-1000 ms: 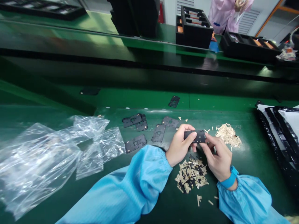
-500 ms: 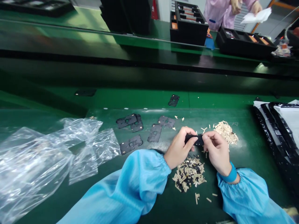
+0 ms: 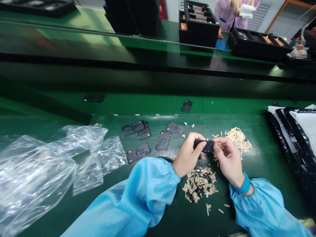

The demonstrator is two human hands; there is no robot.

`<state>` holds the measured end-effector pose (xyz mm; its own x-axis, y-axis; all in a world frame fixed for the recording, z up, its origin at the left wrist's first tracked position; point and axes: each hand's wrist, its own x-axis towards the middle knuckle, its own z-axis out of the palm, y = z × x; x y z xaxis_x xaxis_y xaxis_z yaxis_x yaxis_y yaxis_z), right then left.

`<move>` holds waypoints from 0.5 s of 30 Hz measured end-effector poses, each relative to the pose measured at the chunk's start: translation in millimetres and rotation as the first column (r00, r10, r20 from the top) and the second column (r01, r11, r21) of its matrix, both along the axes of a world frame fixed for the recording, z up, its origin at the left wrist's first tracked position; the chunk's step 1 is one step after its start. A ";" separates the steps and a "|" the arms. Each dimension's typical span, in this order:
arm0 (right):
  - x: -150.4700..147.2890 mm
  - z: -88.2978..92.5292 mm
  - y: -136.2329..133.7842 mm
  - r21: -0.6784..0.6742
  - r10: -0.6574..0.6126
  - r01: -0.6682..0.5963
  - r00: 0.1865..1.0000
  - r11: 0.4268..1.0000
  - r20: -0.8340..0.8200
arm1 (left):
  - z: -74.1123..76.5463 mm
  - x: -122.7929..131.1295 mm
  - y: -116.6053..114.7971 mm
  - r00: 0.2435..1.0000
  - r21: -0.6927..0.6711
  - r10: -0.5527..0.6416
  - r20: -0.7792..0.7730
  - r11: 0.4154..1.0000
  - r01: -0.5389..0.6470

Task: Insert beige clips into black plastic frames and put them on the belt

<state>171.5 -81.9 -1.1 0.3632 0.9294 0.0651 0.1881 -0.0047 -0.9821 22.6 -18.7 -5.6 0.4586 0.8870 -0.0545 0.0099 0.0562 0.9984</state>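
Observation:
Between my two hands is a small flat black plastic part (image 3: 207,146), held up above the green bench. My left hand (image 3: 190,153) pinches its left end between thumb and fingers. At its right end, the thumb and fingertips of my right hand (image 3: 228,158) close on it. Whether the right fingertips also hold a tiny piece is hidden. Just below my hands lies a heap of small beige and black strips (image 3: 200,184). Beyond my right hand is a second pile of pale beige strips (image 3: 238,138). Several flat black plates (image 3: 163,140) with cut-outs lie left of my hands.
Crumpled clear plastic bags (image 3: 49,164) cover the left side. Black-edged white sheets or bags (image 3: 302,131) are stacked at right. Behind runs a raised ledge with black compartment boxes (image 3: 198,33), and a person in a pink sleeve (image 3: 221,10) stands there holding something white.
The black part has tilted so more of its face shows, with my hands still on it. Across the ledge, the person's hands and the white item have moved left.

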 end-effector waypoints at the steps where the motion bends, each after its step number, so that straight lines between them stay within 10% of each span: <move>1: 0.2 0.1 0.1 0.016 -0.020 0.020 0.999 1.000 0.026 | -0.5 -0.1 -0.4 1.000 0.012 0.002 -0.003 1.000 -0.002; 15: 3.5 7.3 3.2 -0.085 0.075 -0.079 0.996 0.993 -0.045 | -3.1 -0.5 -3.6 1.000 0.072 -0.023 0.016 0.997 0.022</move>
<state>175.0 -78.7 6.2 0.2910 0.9562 -0.0303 0.1496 -0.0768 -0.9858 22.1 -22.3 -8.7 0.4785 0.8779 0.0166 -0.0062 -0.0156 0.9999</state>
